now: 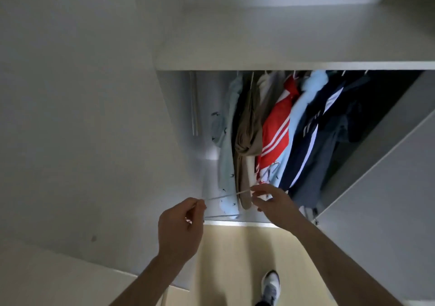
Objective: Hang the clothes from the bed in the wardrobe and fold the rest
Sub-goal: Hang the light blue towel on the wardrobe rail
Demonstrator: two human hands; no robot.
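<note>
A thin white hanger (61, 197) is held out in front of the open wardrobe (247, 65), low down near its bottom edge. No clothes are on the hanger. The left hand (180, 229) pinches one end of it, with the thumb and fingers curled tight on the wire. The right hand (274, 205) pinches the other end, with its thumb and first finger closed on the wire and the other fingers bent loosely. Both arms reach up from the bottom of the view toward the wardrobe. Inside the wardrobe, clothes hang close together in a row under a white shelf. Nearest the left wall of the wardrobe hangs a pale blue shirt (226, 145) with tiny dark bird shapes on it. Next to it hang some tan trousers (247, 140), folded over and touching the shirt. Right of those is a red top (275, 131) with white stripes. After that comes a light blue garment (303, 103), then a dark navy jacket (306, 150) with white stripes, and more dark clothes (341, 126) deeper in on the right, too dark to tell apart. Another white hanger (270, 168) pokes out low down among the clothes, below the red top. The wardrobe door (386, 188) stands open to the right. Below the wardrobe is a light wooden floor (235, 258), and a grey and white shoe (270, 287) stands on it.
</note>
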